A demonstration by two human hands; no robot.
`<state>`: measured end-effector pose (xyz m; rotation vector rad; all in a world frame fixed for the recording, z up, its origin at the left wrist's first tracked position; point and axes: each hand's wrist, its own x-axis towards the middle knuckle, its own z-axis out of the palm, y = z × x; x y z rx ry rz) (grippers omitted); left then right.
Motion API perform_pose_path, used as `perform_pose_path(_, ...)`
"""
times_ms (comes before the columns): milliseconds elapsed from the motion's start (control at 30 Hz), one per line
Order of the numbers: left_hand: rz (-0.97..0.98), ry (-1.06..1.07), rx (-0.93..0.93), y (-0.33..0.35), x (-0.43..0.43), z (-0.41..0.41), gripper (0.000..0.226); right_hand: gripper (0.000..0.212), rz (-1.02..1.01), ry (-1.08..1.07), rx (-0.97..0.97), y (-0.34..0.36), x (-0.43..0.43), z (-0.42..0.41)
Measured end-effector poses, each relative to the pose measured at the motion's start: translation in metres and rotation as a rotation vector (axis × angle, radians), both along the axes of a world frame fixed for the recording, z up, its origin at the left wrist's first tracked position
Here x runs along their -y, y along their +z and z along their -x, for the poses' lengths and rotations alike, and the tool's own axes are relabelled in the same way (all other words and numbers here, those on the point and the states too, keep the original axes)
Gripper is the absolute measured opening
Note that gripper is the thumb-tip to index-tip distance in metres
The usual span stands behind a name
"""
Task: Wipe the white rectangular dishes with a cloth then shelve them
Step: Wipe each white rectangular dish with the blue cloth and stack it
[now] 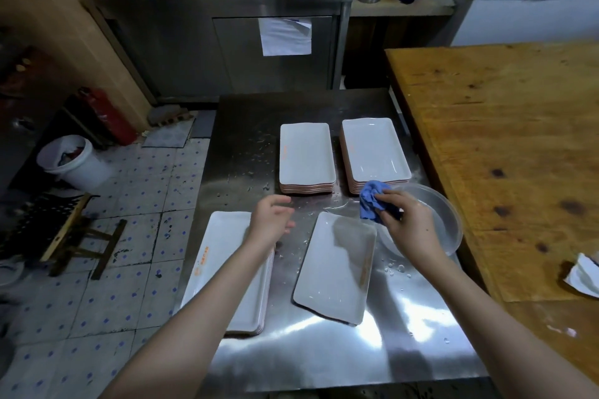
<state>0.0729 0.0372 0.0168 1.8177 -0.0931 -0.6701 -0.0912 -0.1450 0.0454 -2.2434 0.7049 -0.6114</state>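
Observation:
A single white rectangular dish [335, 266] lies tilted on the wet steel table [324, 359]. To its left sits a low stack of the same dishes [220, 272]. Two taller stacks stand farther back, the left stack [306, 157] and the right stack [374, 149]. My right hand [406, 223] grips a crumpled blue cloth [372, 201] just above the single dish's far right corner. My left hand [272, 220] hovers over the near-left stack's far end, fingers relaxed, holding nothing.
A clear round basin [449, 220] sits under my right hand at the table's right edge. A wooden table [502, 146] adjoins on the right with a crumpled white cloth [581, 275]. On the tiled floor at left are a white bucket [73, 160], a wooden stool [81, 236] and a red extinguisher [103, 113].

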Motion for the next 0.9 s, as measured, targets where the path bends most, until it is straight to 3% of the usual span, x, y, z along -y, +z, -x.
perform_pose_path(600, -0.296, -0.015, -0.047, -0.033, 0.058, -0.092, 0.038, 0.027, -0.099, -0.055, 0.003, -0.019, 0.040, -0.047)
perform_pose_path(900, -0.291, 0.086, -0.186, -0.036, 0.073, -0.104, 0.018, 0.027, -0.103, -0.043, -0.055, -0.029, 0.050, -0.055)
